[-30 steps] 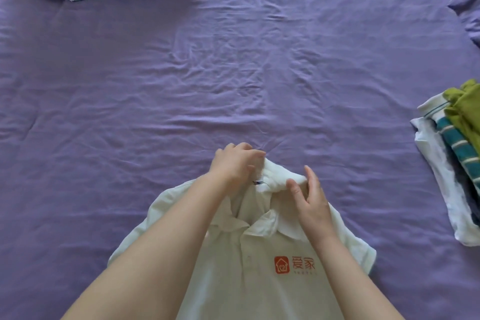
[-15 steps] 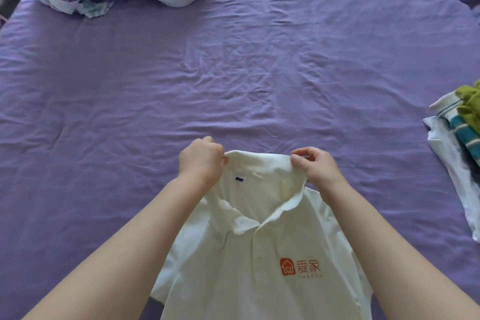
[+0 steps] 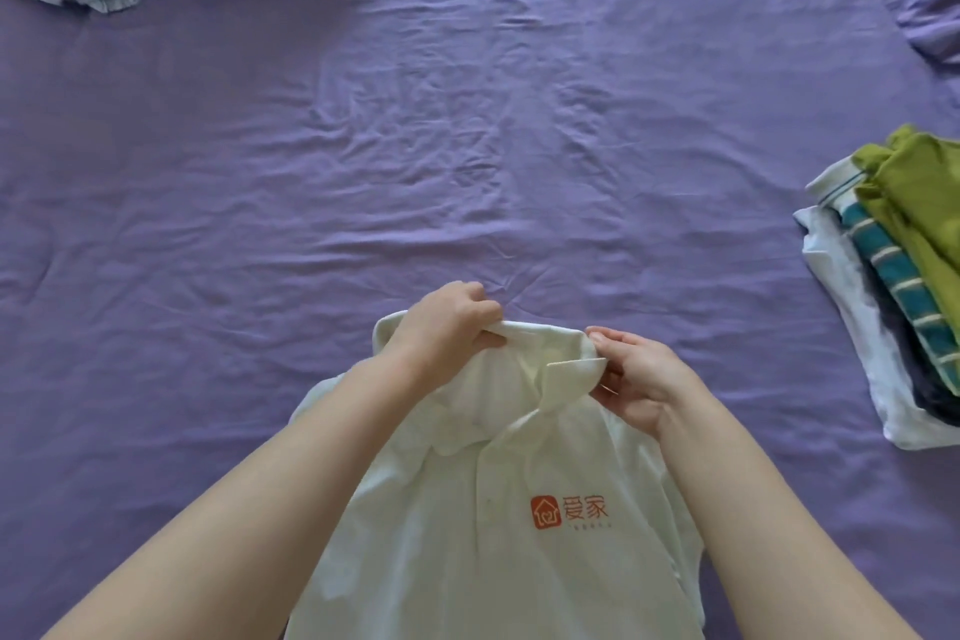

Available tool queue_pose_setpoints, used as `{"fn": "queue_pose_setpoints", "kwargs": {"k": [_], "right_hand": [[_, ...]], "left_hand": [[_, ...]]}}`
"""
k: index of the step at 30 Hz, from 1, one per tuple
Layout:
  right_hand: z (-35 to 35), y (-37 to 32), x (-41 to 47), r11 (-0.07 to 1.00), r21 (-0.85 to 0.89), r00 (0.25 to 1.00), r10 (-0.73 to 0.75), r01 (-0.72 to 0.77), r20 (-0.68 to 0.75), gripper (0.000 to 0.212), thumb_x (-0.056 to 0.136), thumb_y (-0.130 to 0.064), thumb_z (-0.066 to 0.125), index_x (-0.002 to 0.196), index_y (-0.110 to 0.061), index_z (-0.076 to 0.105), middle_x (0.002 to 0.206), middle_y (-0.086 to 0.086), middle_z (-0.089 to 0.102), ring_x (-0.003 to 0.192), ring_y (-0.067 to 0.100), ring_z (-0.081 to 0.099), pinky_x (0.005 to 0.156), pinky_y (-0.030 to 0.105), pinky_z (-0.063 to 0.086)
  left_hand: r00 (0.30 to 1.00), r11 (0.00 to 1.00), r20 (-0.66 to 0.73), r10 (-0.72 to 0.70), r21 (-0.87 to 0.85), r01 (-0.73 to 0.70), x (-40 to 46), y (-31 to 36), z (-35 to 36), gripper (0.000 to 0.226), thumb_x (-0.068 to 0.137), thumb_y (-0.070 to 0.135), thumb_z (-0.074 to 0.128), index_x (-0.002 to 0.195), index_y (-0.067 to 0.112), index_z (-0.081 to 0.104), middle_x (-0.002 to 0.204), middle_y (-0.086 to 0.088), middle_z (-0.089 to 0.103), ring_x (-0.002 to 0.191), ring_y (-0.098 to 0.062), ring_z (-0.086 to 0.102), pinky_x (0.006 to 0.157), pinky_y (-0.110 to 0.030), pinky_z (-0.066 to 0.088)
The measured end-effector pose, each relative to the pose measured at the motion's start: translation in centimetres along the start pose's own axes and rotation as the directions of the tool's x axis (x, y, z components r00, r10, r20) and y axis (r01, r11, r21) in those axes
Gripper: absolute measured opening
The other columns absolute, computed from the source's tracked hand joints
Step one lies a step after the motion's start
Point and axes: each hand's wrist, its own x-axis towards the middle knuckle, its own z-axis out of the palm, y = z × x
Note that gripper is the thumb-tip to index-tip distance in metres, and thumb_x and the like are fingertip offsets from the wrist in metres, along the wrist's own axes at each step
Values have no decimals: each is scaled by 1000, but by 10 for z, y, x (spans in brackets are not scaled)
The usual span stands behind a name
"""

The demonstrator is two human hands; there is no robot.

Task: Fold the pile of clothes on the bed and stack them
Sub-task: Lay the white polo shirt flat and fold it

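Both hands gripped the collar (image 3: pixel 550 353) of the white polo shirt (image 3: pixel 467 525), left hand (image 3: pixel 447 327) and right hand (image 3: pixel 639 379) pinching opposite ends; half a second before, the collar had stood up, now it was turned down; the shirt lay well left of the clothes stack (image 3: pixel 893 286), judged ready for folding

White polo shirt (image 3: pixel 467 561): orange chest logo (image 3: pixel 546 512), a house outline in a rounded square, with orange characters 爱家 to its right. It sits below the right hand (image 3: pixel 631 379). A finer line under the characters is too small to read.
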Motion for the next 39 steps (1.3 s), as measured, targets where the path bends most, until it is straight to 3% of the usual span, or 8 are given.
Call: {"fn": "queue_pose_setpoints", "kwargs": {"k": [7,12,21,25,29,33,36,39], "right_hand": [[-4,2,-9,991,87,973,-120,105,197,31,86,6,56,112,-12,58,80,5,70,71,14,67,61,29,55],[0,12,-18,965,-208,982,-135,161,135,20,88,-1,59,107,-6,64,93,9,69,72,14,68,57,26,54],[6,28,-27,949,286,971,-183,133,155,28,92,3,52,114,-13,55,80,7,72,64,14,67,54,26,56],[2,49,-31,905,-245,937,-323,347,137,36,95,-7,50,125,-26,49,100,-7,67,85,4,63,75,20,50],[-33,64,-33,499,-758,795,-606,420,42,38,95,-8,44,130,-21,52,129,-2,57,122,14,49,98,26,36],[-73,72,-23,43,-996,833,-551,78,42,55,93,-33,53,143,-19,34,144,1,40,132,21,36,104,36,24],[-93,65,-18,232,-949,774,-633,214,20,9,90,-21,59,88,-13,57,88,7,54,95,34,54,76,39,33],[-114,48,-19,357,-904,672,-732,236,-113,19,94,-19,51,77,-11,48,78,9,50,74,34,51,60,37,29]], "left_hand": [[968,980,231,-94,-152,131,5,-3,-17,39,75,62,66,108,40,63,85,17,46,91,-10,40,80,-27,31],[987,985,-7,-162,-62,161,8,5,-6,36,85,51,61,68,20,56,67,12,38,85,-16,36,70,-29,24],[896,895,-126,-426,86,438,18,17,0,34,85,49,59,115,32,59,119,0,47,114,-25,39,93,-35,29],[852,844,-73,-519,-201,497,15,52,6,34,88,51,50,100,19,52,104,-5,63,100,-28,58,74,-35,38],[884,841,147,-443,-274,467,4,77,29,36,88,42,58,107,16,42,102,-5,63,98,-29,60,72,-36,42],[914,708,96,-394,-603,368,4,71,36,38,87,-4,47,117,19,54,96,5,55,96,-12,59,78,-20,43],[914,587,-19,-405,-772,244,6,59,28,56,85,-12,45,114,34,60,88,11,56,72,11,53,66,-6,39],[913,719,-89,-398,-648,250,15,46,28,58,85,-9,47,122,33,61,92,5,58,87,-6,54,79,-15,41]]}}
